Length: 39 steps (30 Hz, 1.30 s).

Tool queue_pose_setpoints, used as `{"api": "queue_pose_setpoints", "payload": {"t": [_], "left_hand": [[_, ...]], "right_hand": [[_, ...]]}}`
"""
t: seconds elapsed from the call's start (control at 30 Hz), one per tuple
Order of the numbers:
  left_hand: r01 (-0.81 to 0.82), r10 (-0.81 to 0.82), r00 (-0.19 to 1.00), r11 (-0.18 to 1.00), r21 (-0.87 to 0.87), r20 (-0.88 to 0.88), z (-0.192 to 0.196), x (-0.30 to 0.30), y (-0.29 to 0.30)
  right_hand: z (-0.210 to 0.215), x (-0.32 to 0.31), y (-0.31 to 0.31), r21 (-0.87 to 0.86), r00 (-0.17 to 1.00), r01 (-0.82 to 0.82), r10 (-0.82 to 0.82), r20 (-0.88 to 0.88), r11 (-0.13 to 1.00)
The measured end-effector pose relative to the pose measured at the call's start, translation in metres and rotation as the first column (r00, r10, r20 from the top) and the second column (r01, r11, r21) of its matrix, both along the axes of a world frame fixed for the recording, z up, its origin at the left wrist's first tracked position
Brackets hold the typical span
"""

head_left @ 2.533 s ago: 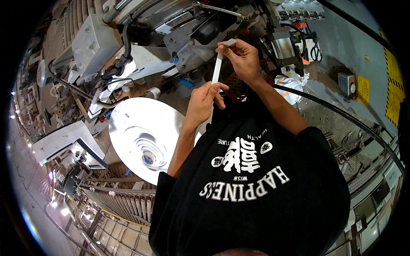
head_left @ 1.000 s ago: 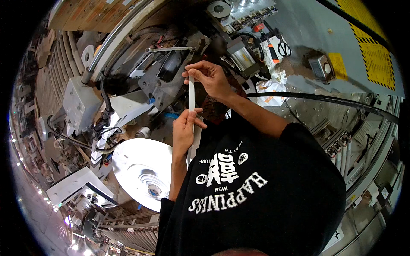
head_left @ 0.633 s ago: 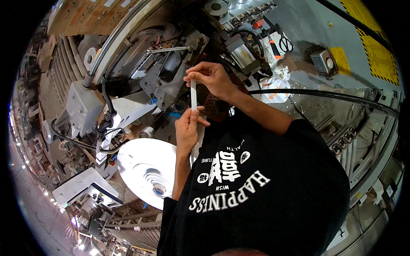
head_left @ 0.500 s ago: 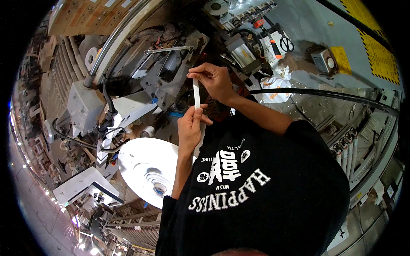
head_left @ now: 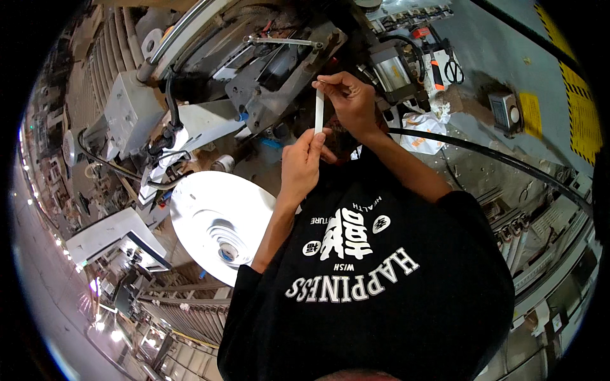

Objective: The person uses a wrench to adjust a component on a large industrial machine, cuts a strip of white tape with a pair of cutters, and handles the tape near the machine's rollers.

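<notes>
A narrow white strip (head_left: 319,111) is stretched nearly upright between my two hands, in front of the machine. My right hand (head_left: 352,105) pinches its upper end between thumb and fingertips. Lower down, my left hand (head_left: 300,165) grips the strip with the thumb along it, fingers curled behind. Any length of strip below the left hand is hidden. Beside my left forearm sits a large white round reel (head_left: 197,206) with a ringed, stepped centre.
A dark metal machine plate (head_left: 264,95) with a shiny rod (head_left: 283,42) lies beyond my hands. To the right, a thick black cable (head_left: 483,149) crosses past a crumpled white bag (head_left: 420,130). Scissors (head_left: 453,71) and a grey metal box (head_left: 130,105) are farther off.
The whole view has shifted, so hands and machine appear farther right and higher. Both hands keep their hold on the strip.
</notes>
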<state>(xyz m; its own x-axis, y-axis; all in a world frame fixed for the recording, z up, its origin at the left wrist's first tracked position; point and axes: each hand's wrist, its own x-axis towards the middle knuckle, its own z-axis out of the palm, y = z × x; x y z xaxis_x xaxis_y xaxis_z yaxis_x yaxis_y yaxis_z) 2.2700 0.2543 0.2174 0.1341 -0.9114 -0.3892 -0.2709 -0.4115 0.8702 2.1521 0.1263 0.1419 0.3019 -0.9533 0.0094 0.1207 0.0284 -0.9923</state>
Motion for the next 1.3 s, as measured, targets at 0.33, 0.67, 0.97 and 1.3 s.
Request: {"api": "queue_pose_setpoints", "payload": {"t": [0.33, 0.67, 0.97, 1.3], "left_hand": [[-0.024, 0.025, 0.997, 1.0, 0.012, -0.075, -0.002, 0.007, -0.003], [-0.101, 0.096, 0.992, 0.993, -0.062, -0.082, -0.007, 0.012, -0.001], [-0.123, 0.121, 0.991, 0.992, -0.04, -0.056, -0.008, 0.014, -0.006], [-0.138, 0.137, 0.969, 0.99, 0.012, -0.203, -0.013, 0.021, -0.002]], "right_hand": [[0.003, -0.005, -0.001, 0.242, 0.954, -0.257, 0.206, 0.217, 0.936], [0.017, 0.003, 0.005, 0.35, 0.916, -0.381, 0.298, 0.269, 0.856], [0.006, 0.01, 0.022, 0.1, 0.963, -0.269, 0.269, 0.01, 0.958], [-0.004, 0.018, -0.002, -0.313, 0.973, -0.093, 0.019, -0.23, 0.945]]}}
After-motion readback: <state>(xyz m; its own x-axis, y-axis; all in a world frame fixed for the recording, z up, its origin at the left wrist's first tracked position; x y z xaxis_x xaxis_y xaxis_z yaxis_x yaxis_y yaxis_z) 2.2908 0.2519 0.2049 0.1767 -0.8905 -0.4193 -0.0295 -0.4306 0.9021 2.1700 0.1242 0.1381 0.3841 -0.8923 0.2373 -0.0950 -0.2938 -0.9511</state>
